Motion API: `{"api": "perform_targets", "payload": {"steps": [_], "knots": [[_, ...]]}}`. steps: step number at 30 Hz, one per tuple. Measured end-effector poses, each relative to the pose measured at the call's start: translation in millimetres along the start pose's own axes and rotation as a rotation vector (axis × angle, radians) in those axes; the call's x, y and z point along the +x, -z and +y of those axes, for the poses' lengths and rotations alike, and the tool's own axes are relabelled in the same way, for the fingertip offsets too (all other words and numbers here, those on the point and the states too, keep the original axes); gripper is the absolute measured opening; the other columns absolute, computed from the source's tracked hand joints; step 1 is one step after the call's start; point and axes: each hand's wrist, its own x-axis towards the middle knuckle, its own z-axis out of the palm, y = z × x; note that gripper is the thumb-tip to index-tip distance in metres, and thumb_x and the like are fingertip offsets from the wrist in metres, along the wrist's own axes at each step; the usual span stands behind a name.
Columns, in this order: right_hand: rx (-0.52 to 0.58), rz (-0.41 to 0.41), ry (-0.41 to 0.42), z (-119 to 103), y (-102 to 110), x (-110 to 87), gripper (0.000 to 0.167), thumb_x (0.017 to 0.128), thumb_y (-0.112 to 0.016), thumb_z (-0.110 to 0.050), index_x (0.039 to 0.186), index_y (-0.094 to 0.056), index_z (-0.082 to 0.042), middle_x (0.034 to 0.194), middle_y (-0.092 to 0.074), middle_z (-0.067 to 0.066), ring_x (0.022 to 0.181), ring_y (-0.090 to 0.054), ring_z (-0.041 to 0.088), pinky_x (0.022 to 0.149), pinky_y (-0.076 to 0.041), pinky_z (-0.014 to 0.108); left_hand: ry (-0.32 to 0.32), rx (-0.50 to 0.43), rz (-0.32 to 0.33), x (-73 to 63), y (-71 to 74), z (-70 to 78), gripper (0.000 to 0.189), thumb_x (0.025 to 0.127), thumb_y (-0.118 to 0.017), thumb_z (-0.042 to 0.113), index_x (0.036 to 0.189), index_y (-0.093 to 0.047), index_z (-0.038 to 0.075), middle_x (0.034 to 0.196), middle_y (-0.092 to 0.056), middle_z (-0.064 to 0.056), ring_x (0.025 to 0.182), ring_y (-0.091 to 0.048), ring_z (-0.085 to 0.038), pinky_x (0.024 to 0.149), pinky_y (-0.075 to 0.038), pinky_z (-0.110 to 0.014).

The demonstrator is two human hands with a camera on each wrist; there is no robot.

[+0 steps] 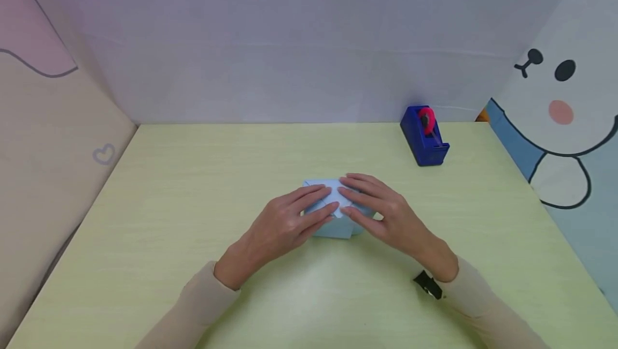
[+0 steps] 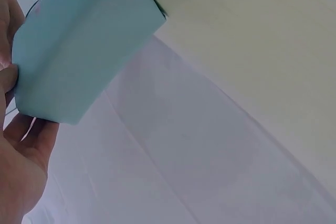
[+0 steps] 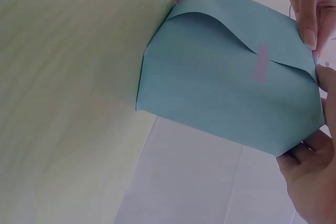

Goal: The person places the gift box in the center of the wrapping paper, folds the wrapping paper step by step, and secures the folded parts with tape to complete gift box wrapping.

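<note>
A light blue folded paper package (image 1: 333, 229) stands on the table between my hands, its folded end facing up. My left hand (image 1: 289, 221) rests its fingers on the left of that end, fingertips on the folded flaps. From the other side, my right hand (image 1: 383, 214) touches the same flaps with spread, slightly bent fingers. Smooth paper (image 2: 89, 51) fills one side in the left wrist view. In the right wrist view, another side (image 3: 220, 98) has a wavy overlapping edge, a pink tape strip (image 3: 261, 64) across it and a second pink mark near a corner. The package's inside is hidden.
A blue tape dispenser (image 1: 425, 140) with a red-pink roll stands at the back right of the pale table (image 1: 193, 166). A black piece (image 1: 428, 284) shows beside the right sleeve cuff. Whitish panels surround the table, the right one (image 1: 562, 86) printed with a cartoon animal.
</note>
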Motion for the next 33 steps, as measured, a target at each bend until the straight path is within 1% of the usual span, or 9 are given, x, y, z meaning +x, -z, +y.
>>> {"api": "perform_targets", "payload": {"steps": [4,7,11,16,23,25,28,30,33], "knots": [[-0.016,-0.011,0.021,1.6,1.2,0.6,0.045,0.106,-0.058,-0.036,0.126,-0.07,0.003,0.133,-0.065,0.019,0.129,-0.057,0.036,0.114,-0.039,0.029,0.022,0.004,-0.006,-0.1,0.0,2.4,0.041,0.083,-0.087,0.016,0.122,-0.076,0.007,0.121,-0.073,-0.017,0.114,-0.07,-0.028,0.091,-0.057,-0.035],[-0.007,0.01,0.048,3.0,1.7,2.1,0.043,0.106,-0.059,-0.034,0.124,-0.071,0.004,0.131,-0.065,0.02,0.126,-0.058,0.038,0.112,-0.041,0.028,0.043,0.014,-0.003,-0.3,-0.7,4.2,0.042,0.082,-0.088,0.014,0.121,-0.076,0.007,0.121,-0.073,-0.017,0.114,-0.069,-0.028,0.09,-0.057,-0.035],[0.023,0.044,0.059,3.2,3.6,3.2,0.041,0.105,-0.061,-0.031,0.122,-0.071,0.005,0.129,-0.066,0.02,0.123,-0.06,0.038,0.11,-0.044,0.027,0.059,0.013,0.032,-1.2,-3.9,5.0,0.041,0.081,-0.088,0.013,0.12,-0.076,0.006,0.119,-0.073,-0.017,0.113,-0.07,-0.027,0.089,-0.058,-0.035],[0.063,0.071,0.016,3.9,7.8,1.0,0.04,0.103,-0.065,-0.03,0.122,-0.071,0.004,0.126,-0.067,0.019,0.119,-0.062,0.036,0.108,-0.046,0.026,0.072,0.011,0.07,-1.4,-7.0,6.0,0.04,0.08,-0.089,0.013,0.117,-0.077,0.006,0.115,-0.074,-0.017,0.11,-0.072,-0.028,0.086,-0.059,-0.035],[0.048,0.107,-0.078,10.4,15.0,-6.2,0.039,0.102,-0.066,-0.033,0.123,-0.071,0.0,0.124,-0.069,0.016,0.115,-0.064,0.031,0.106,-0.046,0.022,0.089,0.009,0.048,-1.7,-6.0,7.0,0.041,0.08,-0.089,0.014,0.119,-0.077,0.007,0.117,-0.074,-0.017,0.111,-0.071,-0.028,0.088,-0.058,-0.036],[0.046,0.119,-0.105,11.6,16.8,-7.9,0.035,0.1,-0.07,-0.027,0.123,-0.071,-0.001,0.124,-0.069,0.014,0.115,-0.064,0.03,0.105,-0.046,0.022,0.088,0.005,0.048,-1.7,-5.8,6.8,0.041,0.08,-0.089,0.015,0.119,-0.077,0.007,0.118,-0.074,-0.017,0.111,-0.071,-0.028,0.088,-0.058,-0.037],[0.042,0.132,-0.135,12.2,18.9,-8.9,0.032,0.093,-0.078,-0.012,0.122,-0.072,-0.002,0.122,-0.07,0.013,0.114,-0.065,0.029,0.104,-0.047,0.022,0.086,0.002,0.049,-1.3,-5.6,6.4,0.041,0.08,-0.09,0.015,0.118,-0.077,0.007,0.117,-0.074,-0.016,0.111,-0.071,-0.028,0.088,-0.058,-0.037],[0.035,0.138,-0.158,12.9,20.1,-9.3,0.035,0.087,-0.08,-0.002,0.121,-0.073,-0.002,0.12,-0.071,0.011,0.112,-0.065,0.028,0.103,-0.048,0.022,0.087,0.003,0.048,-1.1,-5.3,6.2,0.041,0.08,-0.09,0.016,0.118,-0.077,0.008,0.117,-0.074,-0.016,0.111,-0.071,-0.027,0.088,-0.058,-0.037],[0.013,0.155,-0.21,15.2,22.2,-11.0,0.04,0.081,-0.079,0.007,0.12,-0.073,-0.003,0.117,-0.073,0.009,0.109,-0.066,0.025,0.099,-0.049,0.021,0.09,0.002,0.043,-1.1,-4.9,6.1,0.041,0.081,-0.089,0.016,0.118,-0.077,0.008,0.117,-0.074,-0.016,0.111,-0.071,-0.027,0.088,-0.058,-0.036]]}}
